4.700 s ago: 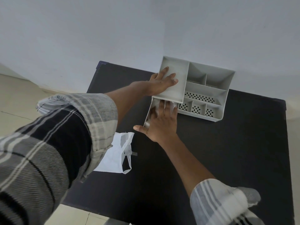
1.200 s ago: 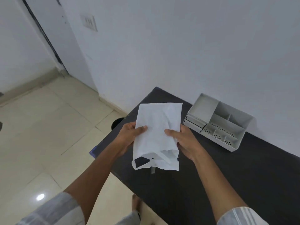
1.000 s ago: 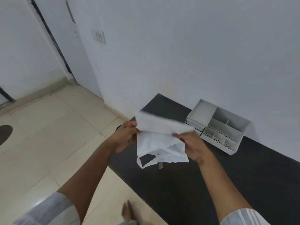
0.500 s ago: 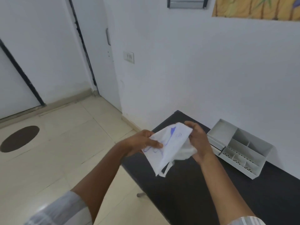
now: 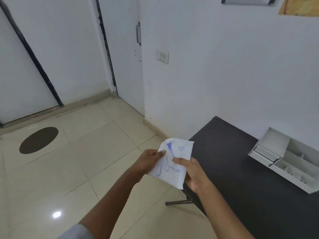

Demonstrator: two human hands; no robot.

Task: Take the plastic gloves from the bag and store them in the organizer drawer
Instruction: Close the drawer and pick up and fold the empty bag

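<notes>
**Glove packet in both hands, drawer transfer pending**

The flat white packet of plastic gloves (image 5: pixel 173 161), printed in blue with a hand outline and partly legible lettering, is held in the air just off the near-left corner of the black table (image 5: pixel 241 169), over the tiled floor (image 5: pixel 77 161). The left hand (image 5: pixel 148 161) pinches the packet's left edge, thumb on top. The right hand (image 5: pixel 193 173) grips its lower right side, thumb pressed on the printed face. Both hands are closed on the packet. No separate carrier bag can be made out; whether one lies behind the packet cannot be told.

The white organizer (image 5: pixel 284 161) stands on the table against the wall (image 5: pixel 224 75), well apart from the hands. Its drawer (image 5: pixel 262 155) appears pulled out slightly; the opening is not clearly resolved.

Assessed step: removal from the bag appears complete; storage is not yet done.

Next move calls for:
- carrying the packet right, toward the organizer;
- freeing one hand to open the drawer fully;
- folding the packet if the drawer proves narrower than it.
</notes>
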